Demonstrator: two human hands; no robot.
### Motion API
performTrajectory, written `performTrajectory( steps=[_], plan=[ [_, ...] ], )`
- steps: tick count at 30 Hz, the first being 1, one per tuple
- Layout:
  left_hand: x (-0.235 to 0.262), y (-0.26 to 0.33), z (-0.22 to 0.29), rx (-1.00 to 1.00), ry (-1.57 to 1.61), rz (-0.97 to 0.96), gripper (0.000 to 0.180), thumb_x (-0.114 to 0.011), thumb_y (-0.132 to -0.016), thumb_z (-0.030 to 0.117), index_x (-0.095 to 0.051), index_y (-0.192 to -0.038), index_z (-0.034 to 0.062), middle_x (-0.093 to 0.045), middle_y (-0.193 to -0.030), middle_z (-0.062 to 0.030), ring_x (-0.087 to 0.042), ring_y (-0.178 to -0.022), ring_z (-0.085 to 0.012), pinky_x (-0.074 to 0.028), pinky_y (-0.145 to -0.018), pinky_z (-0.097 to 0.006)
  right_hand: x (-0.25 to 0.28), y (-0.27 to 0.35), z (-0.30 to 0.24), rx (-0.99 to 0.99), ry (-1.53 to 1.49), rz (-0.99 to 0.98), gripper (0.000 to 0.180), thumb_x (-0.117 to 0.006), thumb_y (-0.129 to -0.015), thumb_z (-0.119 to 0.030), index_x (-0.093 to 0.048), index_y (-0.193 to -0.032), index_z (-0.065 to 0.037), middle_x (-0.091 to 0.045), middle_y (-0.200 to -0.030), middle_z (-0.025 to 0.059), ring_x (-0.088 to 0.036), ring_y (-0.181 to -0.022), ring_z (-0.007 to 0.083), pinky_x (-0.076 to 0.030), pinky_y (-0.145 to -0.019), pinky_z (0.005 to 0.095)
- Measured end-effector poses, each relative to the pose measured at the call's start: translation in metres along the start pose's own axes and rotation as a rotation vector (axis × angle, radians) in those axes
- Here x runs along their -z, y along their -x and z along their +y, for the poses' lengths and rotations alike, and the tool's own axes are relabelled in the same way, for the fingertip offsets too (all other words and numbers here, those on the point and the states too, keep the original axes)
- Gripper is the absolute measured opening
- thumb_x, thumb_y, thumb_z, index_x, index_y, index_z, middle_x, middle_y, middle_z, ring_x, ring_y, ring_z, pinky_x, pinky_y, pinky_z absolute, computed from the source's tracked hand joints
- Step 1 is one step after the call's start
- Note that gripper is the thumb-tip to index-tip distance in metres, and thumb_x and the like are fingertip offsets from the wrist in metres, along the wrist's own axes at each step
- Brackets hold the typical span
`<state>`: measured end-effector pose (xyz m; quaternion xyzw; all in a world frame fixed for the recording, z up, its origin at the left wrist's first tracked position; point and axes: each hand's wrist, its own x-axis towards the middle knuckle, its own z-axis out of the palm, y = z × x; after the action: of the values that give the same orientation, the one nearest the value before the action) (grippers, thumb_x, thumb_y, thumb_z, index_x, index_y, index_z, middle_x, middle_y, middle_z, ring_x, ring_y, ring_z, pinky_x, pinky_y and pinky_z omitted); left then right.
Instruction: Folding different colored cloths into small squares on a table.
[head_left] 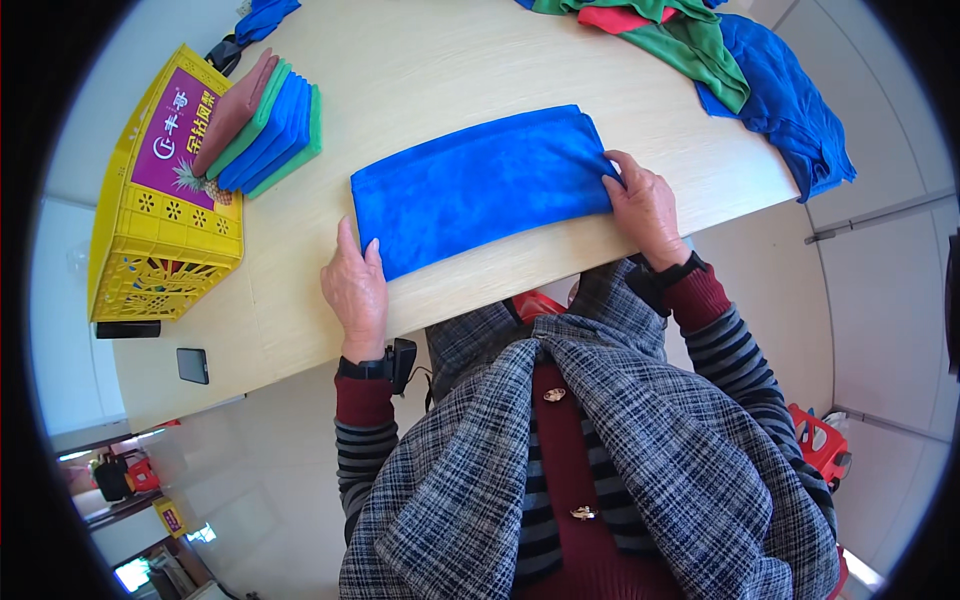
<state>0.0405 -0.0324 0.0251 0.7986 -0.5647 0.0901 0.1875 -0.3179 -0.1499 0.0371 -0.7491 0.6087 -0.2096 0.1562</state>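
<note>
A blue cloth [480, 190], folded into a long flat rectangle, lies on the pale wooden table in front of me. At its lower left corner rests my left hand [358, 290], with thumb and fingers apart along the edge. My right hand [648, 210] grips the cloth's right end between thumb and fingers; the fingertips there are partly hidden. To the left, a stack of folded cloths [270, 135] in brown, green and blue leans against a yellow crate.
The yellow plastic crate [170, 230] stands at the table's left side, with a dark phone [193, 366] near it. Loose green cloth [690, 60] and crumpled blue cloth [780, 110] hang over the far right edge. A red plastic object [820, 440] sits lower right.
</note>
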Motion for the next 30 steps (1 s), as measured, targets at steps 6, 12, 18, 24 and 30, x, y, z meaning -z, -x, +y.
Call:
performTrajectory(
  steps=[6, 12, 18, 24, 30],
  plan=[
    [0.017, -0.014, 0.049, -0.356, 0.09, 0.064, 0.048, -0.067, -0.092, 0.017, -0.054, -0.137, 0.0031, -0.057, -0.132, -0.0201, -0.055, -0.118, -0.0376, -0.04, -0.104, -0.049, -0.001, 0.002, -0.053, 0.402, -0.024, 0.184, 0.049, -0.069, -0.09, -0.018, -0.055, -0.135, -0.003, -0.061, -0.128, 0.0196, -0.057, -0.119, 0.0374, -0.048, -0.099, 0.0443],
    [-0.034, -0.02, 0.073, -0.563, 0.184, -0.125, 0.05, -0.058, -0.099, 0.029, -0.05, -0.144, 0.0074, -0.045, -0.152, -0.0196, -0.04, -0.141, -0.0376, -0.027, -0.118, -0.053, -0.066, 0.02, -0.101, 0.558, -0.017, -0.022, 0.064, -0.06, -0.097, -0.041, -0.046, -0.148, -0.005, -0.045, -0.152, 0.0196, -0.039, -0.142, 0.0391, -0.03, -0.117, 0.0533],
    [-0.027, -0.014, 0.053, -0.446, 0.047, -0.286, 0.056, -0.043, -0.105, 0.042, -0.039, -0.155, 0.0156, -0.03, -0.164, -0.0129, -0.023, -0.152, -0.0335, -0.012, -0.122, -0.054, -0.056, 0.016, -0.052, 0.469, 0.206, -0.016, 0.067, -0.048, -0.101, -0.05, -0.041, -0.153, -0.009, -0.036, -0.16, 0.0143, -0.029, -0.149, 0.0379, -0.021, -0.121, 0.0556],
    [-0.023, -0.013, 0.026, -0.369, 0.033, -0.267, 0.056, -0.043, -0.106, 0.042, -0.039, -0.155, 0.016, -0.029, -0.164, -0.0127, -0.022, -0.152, -0.0344, -0.012, -0.122, -0.055, -0.023, -0.002, 0.002, 0.252, 0.273, -0.014, 0.065, -0.045, -0.103, -0.05, -0.039, -0.154, -0.01, -0.035, -0.161, 0.0139, -0.028, -0.149, 0.0376, -0.019, -0.122, 0.0551],
    [-0.015, -0.016, 0.02, -0.305, 0.008, -0.295, 0.057, -0.046, -0.105, 0.041, -0.039, -0.155, 0.0154, -0.029, -0.164, -0.0142, -0.023, -0.152, -0.0359, -0.015, -0.121, -0.056, -0.007, -0.007, 0.0, 0.219, 0.361, 0.043, 0.062, -0.044, -0.104, -0.048, -0.041, -0.152, -0.009, -0.036, -0.159, 0.0166, -0.029, -0.149, 0.0389, -0.021, -0.121, 0.0547]
  ],
)
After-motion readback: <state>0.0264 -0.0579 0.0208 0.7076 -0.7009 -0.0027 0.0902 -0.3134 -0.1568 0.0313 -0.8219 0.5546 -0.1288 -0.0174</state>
